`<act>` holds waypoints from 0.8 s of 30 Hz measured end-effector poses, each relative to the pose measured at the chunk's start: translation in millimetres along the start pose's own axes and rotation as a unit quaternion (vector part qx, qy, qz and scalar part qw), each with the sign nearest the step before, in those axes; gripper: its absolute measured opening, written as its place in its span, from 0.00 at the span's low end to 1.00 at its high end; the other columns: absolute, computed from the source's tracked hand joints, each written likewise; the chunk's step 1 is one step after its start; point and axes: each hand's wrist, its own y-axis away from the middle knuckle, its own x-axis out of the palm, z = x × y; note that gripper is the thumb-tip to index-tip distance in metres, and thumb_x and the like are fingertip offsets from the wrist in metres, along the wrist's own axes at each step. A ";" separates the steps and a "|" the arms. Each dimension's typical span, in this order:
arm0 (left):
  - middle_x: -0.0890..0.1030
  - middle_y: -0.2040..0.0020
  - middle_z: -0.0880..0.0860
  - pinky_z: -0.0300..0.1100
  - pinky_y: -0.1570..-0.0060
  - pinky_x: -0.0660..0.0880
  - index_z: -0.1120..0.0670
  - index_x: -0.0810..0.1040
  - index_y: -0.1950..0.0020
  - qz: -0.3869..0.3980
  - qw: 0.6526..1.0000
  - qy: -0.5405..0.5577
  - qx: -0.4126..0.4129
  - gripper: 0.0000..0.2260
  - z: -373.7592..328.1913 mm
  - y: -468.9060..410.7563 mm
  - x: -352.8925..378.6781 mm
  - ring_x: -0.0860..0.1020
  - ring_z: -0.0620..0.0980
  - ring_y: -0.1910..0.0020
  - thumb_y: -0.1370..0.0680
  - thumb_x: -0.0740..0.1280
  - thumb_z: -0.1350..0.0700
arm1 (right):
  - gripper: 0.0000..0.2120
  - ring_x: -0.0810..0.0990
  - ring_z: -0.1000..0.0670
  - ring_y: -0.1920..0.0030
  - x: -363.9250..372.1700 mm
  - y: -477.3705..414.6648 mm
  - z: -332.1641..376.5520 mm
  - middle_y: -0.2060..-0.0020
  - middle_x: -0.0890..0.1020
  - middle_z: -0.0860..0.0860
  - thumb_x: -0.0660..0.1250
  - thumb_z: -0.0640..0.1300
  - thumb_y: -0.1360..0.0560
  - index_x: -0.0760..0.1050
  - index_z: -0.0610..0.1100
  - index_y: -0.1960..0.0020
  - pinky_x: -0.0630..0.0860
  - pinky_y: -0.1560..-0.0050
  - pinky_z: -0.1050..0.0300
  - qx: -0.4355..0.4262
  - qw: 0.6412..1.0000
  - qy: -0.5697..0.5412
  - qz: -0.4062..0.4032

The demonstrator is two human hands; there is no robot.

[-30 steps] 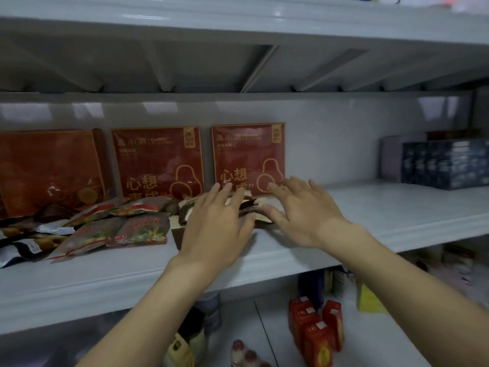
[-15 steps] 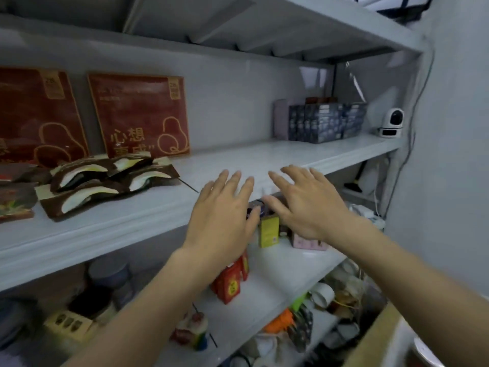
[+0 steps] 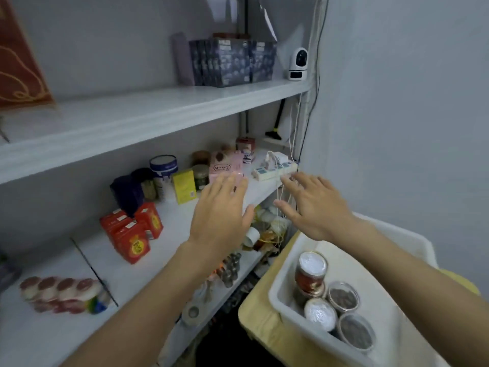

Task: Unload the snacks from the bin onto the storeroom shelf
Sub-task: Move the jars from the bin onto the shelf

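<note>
The bin (image 3: 284,284) is made of smooth white plastic, and the desk (image 3: 260,323) of pale matt wood. The jars (image 3: 312,263) are capped with shiny foil (finely crinkled). The shelf (image 3: 158,109) is coated smooth white.

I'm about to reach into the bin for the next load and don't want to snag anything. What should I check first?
1. Free left hand: ok, open and holding nothing.
2. Free right hand: ok, open, near the far corner of the bin.
3. Snacks left to unload: ok, a red jar and three lidded tubs stand in the bin.
4. Room on the upper shelf: ok, there is a bare stretch left of the dark boxes.
5. Clear path: not ok, the power strip cables hang beside the right hand.
6. Steady bin: cannot tell, its support is mostly hidden.
</note>
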 end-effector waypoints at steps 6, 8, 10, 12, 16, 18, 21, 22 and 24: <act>0.71 0.28 0.61 0.55 0.31 0.67 0.58 0.71 0.27 0.066 0.997 0.049 0.006 0.25 -77.9 6.3 75.4 0.68 0.61 0.28 0.20 0.57 0.46 | 0.39 0.63 0.44 0.26 46.7 37.5 -68.2 0.26 0.67 0.45 0.38 0.67 0.24 0.55 0.46 0.21 0.57 0.26 0.45 0.019 0.998 -0.020 0.049; 0.62 0.22 0.58 0.52 0.26 0.58 0.55 0.62 0.22 0.115 0.992 0.055 0.006 0.26 -98.0 8.6 96.3 0.59 0.57 0.22 0.18 0.58 0.45 | 0.38 0.62 0.44 0.25 64.1 46.9 -87.0 0.26 0.66 0.45 0.40 0.67 0.23 0.53 0.47 0.20 0.56 0.26 0.45 0.029 0.997 -0.027 0.068; 0.55 0.19 0.54 0.49 0.24 0.51 0.52 0.56 0.20 0.152 0.987 0.059 0.003 0.28 -112.5 13.3 115.7 0.51 0.54 0.20 0.17 0.56 0.43 | 0.42 0.61 0.44 0.24 82.9 55.5 -103.1 0.25 0.65 0.44 0.35 0.68 0.27 0.52 0.48 0.20 0.56 0.25 0.45 0.030 0.995 -0.032 0.090; 0.53 0.19 0.54 0.49 0.23 0.51 0.51 0.54 0.19 0.176 0.983 0.056 -0.002 0.28 -123.4 19.9 133.0 0.50 0.53 0.20 0.17 0.55 0.42 | 0.38 0.59 0.44 0.23 104.3 63.4 -118.7 0.24 0.64 0.44 0.40 0.67 0.23 0.51 0.48 0.19 0.55 0.24 0.44 0.037 0.992 -0.043 0.109; 0.56 0.20 0.56 0.51 0.23 0.55 0.53 0.55 0.20 0.206 0.977 0.062 -0.017 0.29 -137.0 31.4 158.4 0.53 0.54 0.21 0.17 0.58 0.44 | 0.33 0.58 0.45 0.23 134.4 76.6 -138.0 0.23 0.63 0.44 0.50 0.63 0.19 0.52 0.46 0.20 0.55 0.24 0.45 0.043 0.988 -0.063 0.134; 0.58 0.20 0.57 0.51 0.24 0.56 0.53 0.56 0.20 0.215 0.974 0.065 -0.022 0.29 -138.7 33.1 172.1 0.54 0.55 0.21 0.18 0.59 0.45 | 0.33 0.59 0.45 0.23 145.5 80.4 -143.5 0.24 0.63 0.43 0.50 0.63 0.19 0.52 0.46 0.20 0.55 0.25 0.45 0.046 0.986 -0.074 0.145; 0.61 0.22 0.57 0.53 0.27 0.63 0.52 0.58 0.21 0.243 0.966 0.081 -0.028 0.29 -137.7 33.2 196.8 0.58 0.56 0.23 0.19 0.61 0.44 | 0.33 0.60 0.44 0.24 160.5 81.8 -148.9 0.24 0.64 0.43 0.51 0.63 0.19 0.53 0.46 0.20 0.57 0.25 0.45 0.058 0.982 -0.089 0.154; 0.62 0.23 0.57 0.53 0.28 0.64 0.51 0.59 0.21 0.255 0.962 0.093 -0.030 0.29 -138.1 32.9 204.3 0.59 0.56 0.23 0.19 0.63 0.44 | 0.33 0.61 0.44 0.24 165.4 81.8 -149.8 0.24 0.65 0.43 0.52 0.62 0.19 0.53 0.46 0.20 0.58 0.25 0.46 0.063 0.981 -0.092 0.156; 0.65 0.26 0.57 0.52 0.32 0.67 0.51 0.62 0.23 0.269 0.955 0.119 -0.031 0.28 -140.2 32.6 217.3 0.62 0.57 0.26 0.20 0.66 0.48 | 0.33 0.63 0.44 0.25 176.3 82.9 -148.9 0.25 0.67 0.43 0.53 0.61 0.19 0.53 0.45 0.20 0.60 0.27 0.46 0.072 0.978 -0.102 0.165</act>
